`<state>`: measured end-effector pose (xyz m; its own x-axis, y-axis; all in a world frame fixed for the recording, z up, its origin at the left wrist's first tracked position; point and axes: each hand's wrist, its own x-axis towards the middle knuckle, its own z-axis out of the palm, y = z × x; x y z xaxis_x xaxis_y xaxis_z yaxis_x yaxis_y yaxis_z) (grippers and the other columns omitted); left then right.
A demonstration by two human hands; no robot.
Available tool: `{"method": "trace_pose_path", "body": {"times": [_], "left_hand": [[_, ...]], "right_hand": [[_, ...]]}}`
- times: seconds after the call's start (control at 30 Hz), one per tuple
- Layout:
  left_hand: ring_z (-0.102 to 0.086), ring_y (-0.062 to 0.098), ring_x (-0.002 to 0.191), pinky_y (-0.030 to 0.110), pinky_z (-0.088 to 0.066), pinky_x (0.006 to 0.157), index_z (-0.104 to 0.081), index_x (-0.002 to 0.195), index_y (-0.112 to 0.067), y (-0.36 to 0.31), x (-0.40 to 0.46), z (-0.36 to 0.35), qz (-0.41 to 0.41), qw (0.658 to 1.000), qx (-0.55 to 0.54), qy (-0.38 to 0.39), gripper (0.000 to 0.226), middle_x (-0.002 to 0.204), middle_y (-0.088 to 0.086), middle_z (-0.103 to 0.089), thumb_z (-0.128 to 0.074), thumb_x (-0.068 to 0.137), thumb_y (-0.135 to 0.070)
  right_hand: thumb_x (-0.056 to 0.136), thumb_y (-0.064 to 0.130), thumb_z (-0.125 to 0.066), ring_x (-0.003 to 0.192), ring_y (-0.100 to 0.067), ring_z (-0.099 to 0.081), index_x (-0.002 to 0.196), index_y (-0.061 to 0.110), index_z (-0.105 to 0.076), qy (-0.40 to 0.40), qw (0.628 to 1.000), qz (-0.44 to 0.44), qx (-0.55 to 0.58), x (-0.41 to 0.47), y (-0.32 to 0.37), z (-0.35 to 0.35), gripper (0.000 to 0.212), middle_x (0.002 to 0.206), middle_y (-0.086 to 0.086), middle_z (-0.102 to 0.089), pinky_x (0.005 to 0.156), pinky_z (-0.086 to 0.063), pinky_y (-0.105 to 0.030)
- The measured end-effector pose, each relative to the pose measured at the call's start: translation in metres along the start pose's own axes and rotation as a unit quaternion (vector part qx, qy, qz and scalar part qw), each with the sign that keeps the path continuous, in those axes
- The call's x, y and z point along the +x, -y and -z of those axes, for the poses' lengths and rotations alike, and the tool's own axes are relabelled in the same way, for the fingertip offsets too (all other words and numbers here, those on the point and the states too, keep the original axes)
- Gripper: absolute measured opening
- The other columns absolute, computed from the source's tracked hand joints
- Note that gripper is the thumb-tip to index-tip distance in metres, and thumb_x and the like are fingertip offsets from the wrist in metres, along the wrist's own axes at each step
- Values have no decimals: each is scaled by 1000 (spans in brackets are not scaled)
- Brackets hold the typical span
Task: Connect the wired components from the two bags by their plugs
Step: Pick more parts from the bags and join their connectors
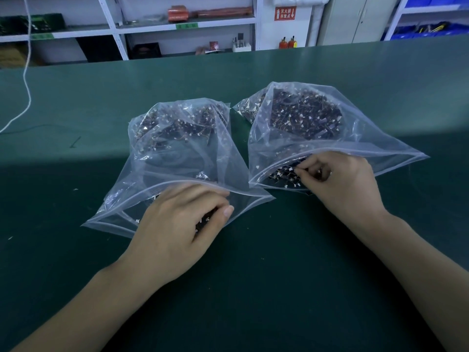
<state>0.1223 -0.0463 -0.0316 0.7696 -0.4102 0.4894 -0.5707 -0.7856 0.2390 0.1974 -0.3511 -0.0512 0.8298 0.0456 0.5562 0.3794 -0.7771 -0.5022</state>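
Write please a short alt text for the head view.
A person's left hand and right hand each reach into the mouth of a clear bag, left bag and right bag, full of small wired components, on a green table.

We count two clear bags (pixel 182 153) (pixel 317 133), two hands (pixel 177 224) (pixel 342 179), two red extinguishers (pixel 288 43), one white cable (pixel 26 80).

Green bench (pixel 330 250): two clear bags (pixel 177 153), white cable (pixel 26 80).
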Motion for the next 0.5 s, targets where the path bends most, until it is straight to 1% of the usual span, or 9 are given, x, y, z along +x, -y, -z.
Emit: {"method": "trace_pose_path", "body": {"times": [0.07, 0.13, 0.2, 0.27, 0.33, 0.37, 0.43, 0.5], "left_hand": [[-67, 9, 103, 28, -47, 96, -74, 107, -26, 1, 0, -1, 17, 1000, 16, 10, 20, 105, -20, -71, -55, 107, -32], [-67, 12, 104, 30, -48, 90, -73, 113, -28, 3, 0, 0, 49, 998, 36, 22, 14, 108, -19, -72, -61, 106, -29], [-68, 14, 107, 31, -48, 85, -73, 116, -32, 4, -1, 1, 81, 995, 49, 36, 15, 110, -19, -73, -66, 103, -35], [-69, 14, 107, 29, -47, 79, -73, 116, -36, 6, -3, 2, 107, 991, 61, 43, 21, 109, -19, -74, -66, 99, -46], [-66, 12, 107, 28, -44, 75, -73, 116, -38, 7, -2, 2, 124, 988, 72, 51, 27, 108, -20, -74, -61, 98, -55], [-64, 10, 107, 27, -42, 76, -73, 117, -40, 8, -2, 2, 128, 988, 73, 51, 29, 108, -21, -73, -60, 98, -57], [-60, 7, 110, 26, -40, 77, -73, 117, -41, 9, -3, 1, 133, 988, 67, 49, 28, 109, -22, -72, -59, 98, -57], [-59, 7, 112, 26, -41, 78, -73, 118, -42, 11, -3, 1, 138, 987, 66, 49, 29, 111, -22, -72, -60, 97, -58]], "right_hand": [[89, 21, -82, 68, -4, -61, 92, 32, -81, 15, 1000, -2, -3, -2, 2, -1, 11, 74, 19, -67, 69, -58, -37], [92, 18, -80, 67, -4, -60, 100, 29, -84, 15, 1000, 10, -2, -2, 5, -2, 15, 80, 17, -71, 71, -59, -38], [94, 14, -77, 69, -6, -59, 106, 24, -85, 13, 999, 31, 0, -3, 8, -3, 18, 83, 15, -72, 73, -60, -39], [96, 11, -74, 75, -9, -61, 110, 21, -84, 22, 999, 48, 3, -4, 10, -3, 20, 84, 15, -69, 75, -61, -39], [97, 14, -73, 84, -11, -65, 113, 19, -83, 41, 998, 54, 3, -4, 11, -4, 20, 88, 14, -68, 82, -61, -41], [97, 16, -73, 91, -13, -66, 116, 20, -82, 52, 997, 50, 4, -5, 11, -5, 21, 93, 13, -70, 86, -60, -41], [98, 19, -73, 110, -16, -65, 123, 20, -78, 77, 996, 42, 0, -5, 11, -6, 26, 110, 9, -73, 97, -56, -42], [99, 21, -72, 121, -18, -60, 131, 19, -74, 103, 994, 41, -9, -6, 11, -6, 32, 123, 6, -71, 104, -52, -42]]}}
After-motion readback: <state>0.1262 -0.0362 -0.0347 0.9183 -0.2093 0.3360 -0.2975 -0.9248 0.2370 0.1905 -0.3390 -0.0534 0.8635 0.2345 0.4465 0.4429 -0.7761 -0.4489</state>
